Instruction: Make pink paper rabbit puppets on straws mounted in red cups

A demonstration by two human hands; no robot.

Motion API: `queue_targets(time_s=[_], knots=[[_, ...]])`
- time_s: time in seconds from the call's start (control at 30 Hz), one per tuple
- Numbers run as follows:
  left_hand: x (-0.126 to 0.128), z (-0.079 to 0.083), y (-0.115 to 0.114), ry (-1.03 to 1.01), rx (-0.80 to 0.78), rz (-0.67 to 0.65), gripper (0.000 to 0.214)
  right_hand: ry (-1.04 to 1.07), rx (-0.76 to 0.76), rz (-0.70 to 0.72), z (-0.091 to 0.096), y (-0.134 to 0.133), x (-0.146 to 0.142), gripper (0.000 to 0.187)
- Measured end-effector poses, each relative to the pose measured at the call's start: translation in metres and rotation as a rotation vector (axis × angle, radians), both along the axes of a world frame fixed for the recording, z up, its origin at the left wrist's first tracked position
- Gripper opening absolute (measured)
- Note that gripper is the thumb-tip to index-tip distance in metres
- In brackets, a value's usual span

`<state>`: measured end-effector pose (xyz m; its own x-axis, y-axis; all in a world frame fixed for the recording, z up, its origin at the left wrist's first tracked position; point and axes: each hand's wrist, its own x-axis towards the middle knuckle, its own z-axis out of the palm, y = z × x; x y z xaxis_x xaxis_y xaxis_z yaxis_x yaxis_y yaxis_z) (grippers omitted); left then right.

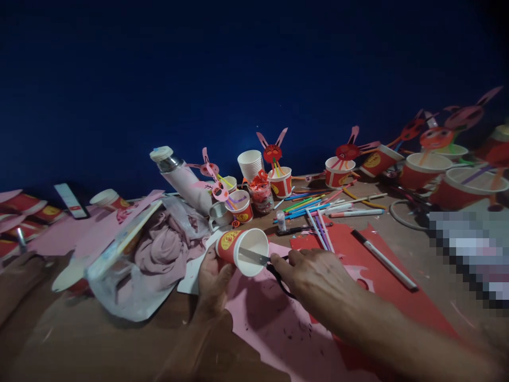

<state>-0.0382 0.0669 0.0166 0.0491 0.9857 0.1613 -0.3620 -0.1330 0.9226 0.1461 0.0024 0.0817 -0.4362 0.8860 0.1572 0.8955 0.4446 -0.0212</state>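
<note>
My left hand is wrapped round a red and white paper cup, which is tipped so that its mouth faces right. In my right hand is a pair of black-handled scissors. Their metal blades reach into the mouth of the cup; whether they touch its bottom or wall, I cannot tell. Below both hands lies a pink paper sheet strewn with small dark scraps. A red paper sheet lies under my right forearm.
Behind are cups with paper rabbit faces, stacked white cups, a jar of red scraps and colored sticks. A marker lies right. Left are a thermos, a bag with cloth and another person's hand.
</note>
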Motion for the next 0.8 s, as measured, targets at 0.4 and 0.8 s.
queue_targets(time_s=[0.4, 0.8], knots=[[-0.007, -0.002, 0.005, 0.054, -0.016, 0.031, 0.045, 0.111, -0.138, -0.097, -0.005, 0.01, -0.006, 0.021], [-0.006, 0.008, 0.003, 0.159, -0.014, 0.066, 0.05, 1.268, -1.019, -0.142, -0.016, 0.027, 0.005, 0.02]])
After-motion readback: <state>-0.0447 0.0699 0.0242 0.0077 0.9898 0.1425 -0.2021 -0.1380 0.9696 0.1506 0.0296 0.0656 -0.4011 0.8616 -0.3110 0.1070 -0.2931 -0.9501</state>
